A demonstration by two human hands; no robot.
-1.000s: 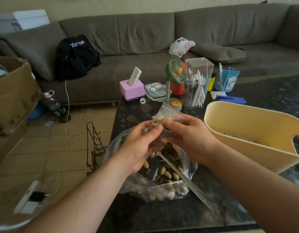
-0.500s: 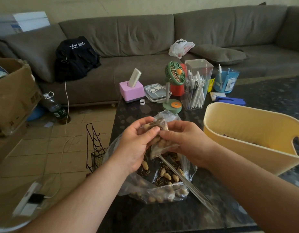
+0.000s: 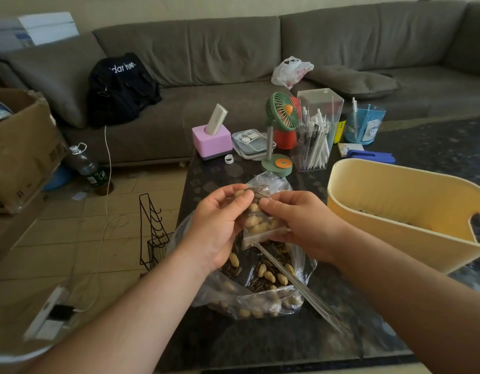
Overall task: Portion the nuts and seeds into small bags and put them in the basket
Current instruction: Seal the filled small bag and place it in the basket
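A small clear bag (image 3: 260, 222) filled with nuts and seeds is held between both hands above the big bag. My left hand (image 3: 217, 228) grips its left side, thumb near the top. My right hand (image 3: 301, 225) pinches its right side with thumb and fingers. Below them a large clear plastic bag (image 3: 249, 295) of peanuts and striped sunflower seeds lies open on the dark table (image 3: 260, 344). A yellow basket (image 3: 395, 206) stands to the right, with some dark contents low inside.
Behind the hands stand a green desk fan (image 3: 280, 130), a clear pen box (image 3: 318, 130), a pink holder (image 3: 212, 141), a blue cup (image 3: 364, 125) and a blue stapler (image 3: 371, 157). A wire rack (image 3: 152, 233) and a bottle (image 3: 88, 168) are on the floor left of the table.
The small bag has come down from above the big bag and now hangs upright between both hands, which have shifted their hold round its top.
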